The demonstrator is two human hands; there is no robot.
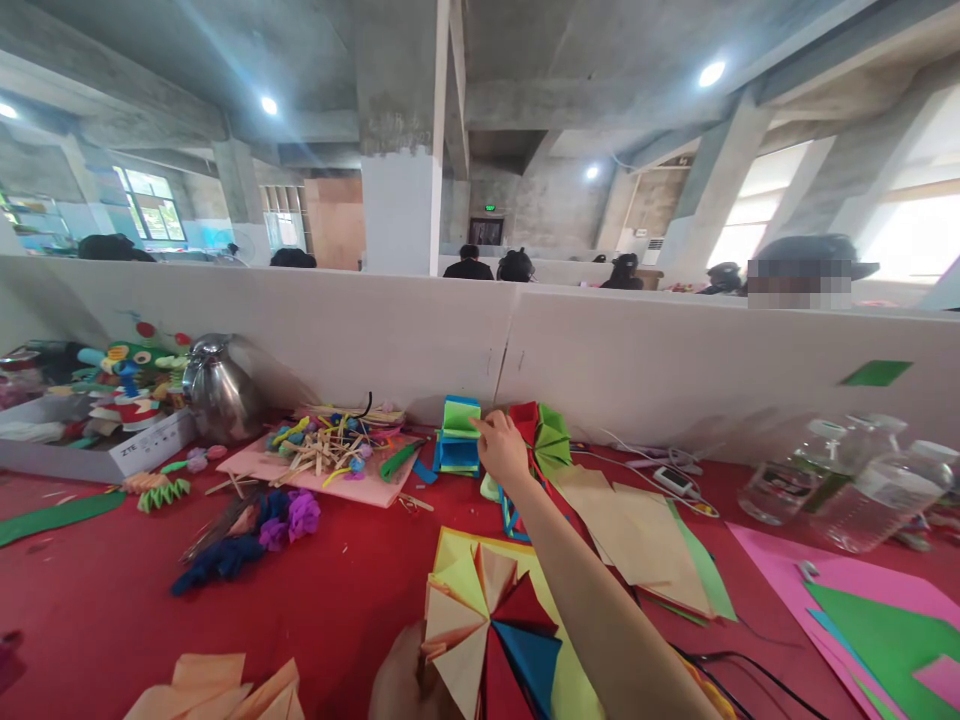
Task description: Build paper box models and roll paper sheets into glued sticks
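My left hand (409,672), partly cut off by the lower edge, grips a multicoloured folded-paper rosette (457,645) from its left side. Yellow, cream, red and blue wedges fan out from the rosette's centre. Stretched forward, my right hand (502,447) has its index finger extended at the edge of a green-and-blue folded paper piece (459,440) standing by the partition. Its other fingers are partly curled and hidden, and I see nothing held in them. Right behind that hand are red and green folded-paper fans (553,440). Yellow paper (574,640) lies under the rosette.
A pink sheet (386,488) with wooden sticks, a steel jug (219,385) and a box of crafts (150,452) stand left. Tan sheets (637,535), cables and plastic bottles (877,495) are right. A white partition (375,325) runs behind; people sit beyond it.
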